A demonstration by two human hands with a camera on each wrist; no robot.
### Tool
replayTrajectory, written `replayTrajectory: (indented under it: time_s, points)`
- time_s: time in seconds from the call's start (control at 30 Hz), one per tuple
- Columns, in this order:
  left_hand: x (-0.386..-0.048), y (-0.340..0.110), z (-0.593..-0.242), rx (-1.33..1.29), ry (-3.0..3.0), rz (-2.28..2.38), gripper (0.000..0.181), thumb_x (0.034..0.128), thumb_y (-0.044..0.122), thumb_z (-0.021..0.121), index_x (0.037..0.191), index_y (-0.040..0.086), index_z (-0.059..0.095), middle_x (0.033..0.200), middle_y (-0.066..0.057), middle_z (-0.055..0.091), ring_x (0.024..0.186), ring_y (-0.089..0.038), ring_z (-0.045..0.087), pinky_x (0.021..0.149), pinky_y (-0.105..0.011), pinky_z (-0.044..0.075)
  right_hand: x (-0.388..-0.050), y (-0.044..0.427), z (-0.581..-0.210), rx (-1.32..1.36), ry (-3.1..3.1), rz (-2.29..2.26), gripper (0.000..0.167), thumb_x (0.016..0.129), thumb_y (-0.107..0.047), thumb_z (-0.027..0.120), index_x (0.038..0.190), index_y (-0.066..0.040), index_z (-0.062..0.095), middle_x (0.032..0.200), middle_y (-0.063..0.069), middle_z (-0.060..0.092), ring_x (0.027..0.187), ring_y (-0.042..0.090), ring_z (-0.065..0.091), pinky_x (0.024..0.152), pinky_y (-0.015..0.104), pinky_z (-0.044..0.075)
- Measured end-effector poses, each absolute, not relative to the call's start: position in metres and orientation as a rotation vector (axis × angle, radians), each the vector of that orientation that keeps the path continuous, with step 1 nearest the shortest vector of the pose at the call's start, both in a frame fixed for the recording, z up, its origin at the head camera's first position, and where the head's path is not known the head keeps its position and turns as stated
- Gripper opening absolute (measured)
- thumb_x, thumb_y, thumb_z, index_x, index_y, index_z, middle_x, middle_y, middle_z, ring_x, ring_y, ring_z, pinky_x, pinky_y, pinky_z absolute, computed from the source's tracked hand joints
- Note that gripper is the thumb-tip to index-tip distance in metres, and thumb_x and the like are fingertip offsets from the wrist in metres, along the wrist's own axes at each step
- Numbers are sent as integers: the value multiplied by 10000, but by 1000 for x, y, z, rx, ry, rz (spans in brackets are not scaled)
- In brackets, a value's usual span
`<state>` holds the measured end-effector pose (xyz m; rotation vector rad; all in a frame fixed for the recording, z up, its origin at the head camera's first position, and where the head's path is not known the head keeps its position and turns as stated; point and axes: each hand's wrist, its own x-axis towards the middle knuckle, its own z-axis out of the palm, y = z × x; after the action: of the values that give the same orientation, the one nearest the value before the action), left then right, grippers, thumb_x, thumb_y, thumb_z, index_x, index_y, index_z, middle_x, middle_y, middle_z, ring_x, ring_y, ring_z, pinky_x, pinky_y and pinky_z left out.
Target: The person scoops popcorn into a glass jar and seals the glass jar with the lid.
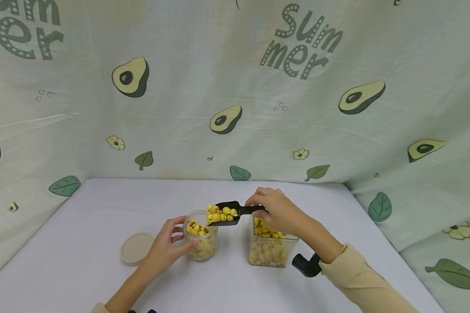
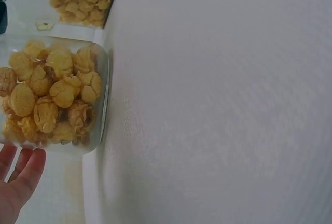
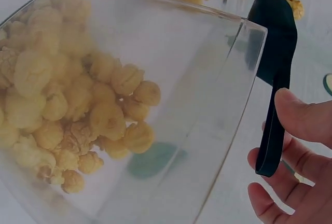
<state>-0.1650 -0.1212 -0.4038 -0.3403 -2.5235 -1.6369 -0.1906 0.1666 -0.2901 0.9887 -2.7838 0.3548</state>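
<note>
A black scoop (image 1: pixel 229 214) heaped with yellow popcorn is held by its handle in my right hand (image 1: pixel 276 211), its front edge over the rim of a round clear jar (image 1: pixel 202 248). My left hand (image 1: pixel 167 244) grips that jar, thumb on the near side and fingers behind; popcorn fills much of it. Under the right hand stands a square clear container (image 1: pixel 268 252) of popcorn. The left wrist view shows the jar (image 2: pixel 52 94) with left fingers (image 2: pixel 26 175) against it. In the right wrist view, thumb and fingers pinch the scoop handle (image 3: pixel 273 130) beside the square container (image 3: pixel 197 79).
A round pale lid (image 1: pixel 136 248) lies on the white table (image 1: pixel 113 208), left of the jar. A printed cloth (image 1: pixel 180 78) hangs behind the table. A black wrist device (image 1: pixel 307 265) is at the right sleeve, near the square container.
</note>
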Motion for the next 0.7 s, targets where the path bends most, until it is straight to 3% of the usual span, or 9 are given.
replayTrajectory:
  time_s: [0.3,0.7]
  points:
    - [-165,-122,-403,-333,-2542,-1667,676,766,204,764,1316,30,411,1311,-145,427,1099,-257,486,932,-348,494,-191,158,-286,978,-2793,294,195,846,-112,667,1035,-159,673,896,-39,580,855,130,511,733,290,358]
    - [-166,-122,-404,-330,-2548,-1669,682,766,208,764,1321,32,407,1312,-140,428,1103,-248,484,934,-319,493,-186,148,-274,965,-2760,68,214,831,-115,691,1030,-192,679,858,-38,543,830,148,487,733,311,338]
